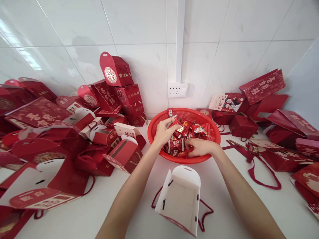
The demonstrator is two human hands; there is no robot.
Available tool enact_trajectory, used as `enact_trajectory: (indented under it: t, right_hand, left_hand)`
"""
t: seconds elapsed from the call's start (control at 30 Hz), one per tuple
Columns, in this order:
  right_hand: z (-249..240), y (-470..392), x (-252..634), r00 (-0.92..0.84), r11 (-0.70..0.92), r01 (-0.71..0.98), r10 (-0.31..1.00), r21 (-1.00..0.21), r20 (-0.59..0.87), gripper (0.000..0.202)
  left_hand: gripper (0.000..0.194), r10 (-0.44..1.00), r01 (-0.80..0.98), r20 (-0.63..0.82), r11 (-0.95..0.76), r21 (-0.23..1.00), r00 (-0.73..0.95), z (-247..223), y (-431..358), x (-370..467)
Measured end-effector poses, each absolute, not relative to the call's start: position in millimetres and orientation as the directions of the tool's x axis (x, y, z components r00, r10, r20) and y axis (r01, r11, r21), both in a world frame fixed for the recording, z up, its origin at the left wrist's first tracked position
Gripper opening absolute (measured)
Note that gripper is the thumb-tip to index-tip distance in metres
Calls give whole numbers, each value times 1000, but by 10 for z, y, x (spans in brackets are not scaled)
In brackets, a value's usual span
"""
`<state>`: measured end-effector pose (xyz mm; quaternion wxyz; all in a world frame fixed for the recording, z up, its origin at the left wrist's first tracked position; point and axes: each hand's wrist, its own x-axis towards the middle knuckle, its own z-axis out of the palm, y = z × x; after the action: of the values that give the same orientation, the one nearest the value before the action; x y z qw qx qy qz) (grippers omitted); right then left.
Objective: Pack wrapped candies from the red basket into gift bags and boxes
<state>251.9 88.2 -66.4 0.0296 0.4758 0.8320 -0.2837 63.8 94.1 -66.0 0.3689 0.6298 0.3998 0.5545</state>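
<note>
Wrapped packets (pixel 176 144) reached from 2 sides

The packets lie heaped inside a red basket (pixel 152 132), whose raised wall probably keeps the loose pile together. The left hand (pixel 164 131) comes in over the left rim, thumb and fingers bent around the packets; whether they pinch any, I cannot tell. The right hand (pixel 200 147) dips in lower, over the near right side, fingers curled, their tips partly hidden among the wrappers, so their hold is also unclear. Entering from opposite sides likely keeps the 2 hands out of each other's way.

Just in front of the basket, between the forearms, 1 open box (pixel 180 196) sits with its pale inside exposed and its red cord (pixel 206 212) splayed outward, which seems to leave the mouth unobstructed. At left, a stack of boxes (pixel 132 96) stands near the wall (pixel 142 23), perhaps to save table space (pixel 107 205). More red boxes (pixel 244 126) crowd the right.
</note>
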Motion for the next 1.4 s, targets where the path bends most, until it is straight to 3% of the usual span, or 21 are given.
enact_trajectory:
  t: [0.3, 0.4, 0.47, 0.73, 1.07, 1.23, 1.4]
  right_hand:
    - [-648, 868, 2574, -557, 259, 605, 813, -753, -169, 23]
    - [-677, 895, 2607, -401, 39, 359, 909, -932, -117, 34]
    - [-696, 916, 2625, -321, -59, 193, 939, -979, -120, 35]
    - [-718, 943, 2659, -270, -81, -23, 960, -996, -71, 30]
    - [-721, 981, 2707, -241, -82, -154, 969, -985, -43, 36]
    - [-728, 984, 2708, -232, -50, -161, 973, -986, -11, 44]
    - [-809, 1030, 2728, -82, 80, -84, 993, -993, 87, 48]
  left_hand:
    - [15, 904, 108, 419, -426, 898, 86, -668, 956, 627]
    - [15, 901, 106, 428, -434, 895, 77, -659, 954, 623]
    - [15, 898, 93, 437, -440, 893, 57, -656, 957, 622]
    - [15, 907, 78, 419, -421, 904, 32, -683, 969, 620]
    - [12, 907, 124, 420, -419, 899, 18, -696, 981, 614]
    - [13, 903, 137, 429, -429, 893, 33, -712, 994, 606]
    - [14, 898, 142, 440, -439, 887, 27, -702, 984, 610]
